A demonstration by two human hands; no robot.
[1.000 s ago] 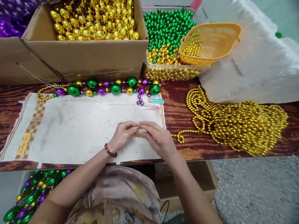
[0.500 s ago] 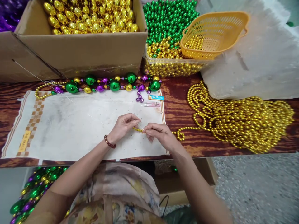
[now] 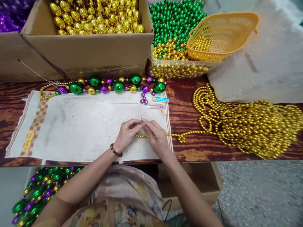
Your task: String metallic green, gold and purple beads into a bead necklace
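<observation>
The person's garment [image 3: 132, 192] is pale beige, printed with yellow and blue floral patches. A bracelet [image 3: 116, 150] of round, reddish-brown beads circles the wrist of the left hand [image 3: 129, 134]; both forearms [image 3: 92, 173] are bare.

Boxed beads [image 3: 100, 27] and heaped strands [image 3: 260, 129] show a workshop.

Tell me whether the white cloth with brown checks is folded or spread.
Spread: the white cloth with brown checks lies flat on the dark wood-grained table, both striped ends showing.
</observation>
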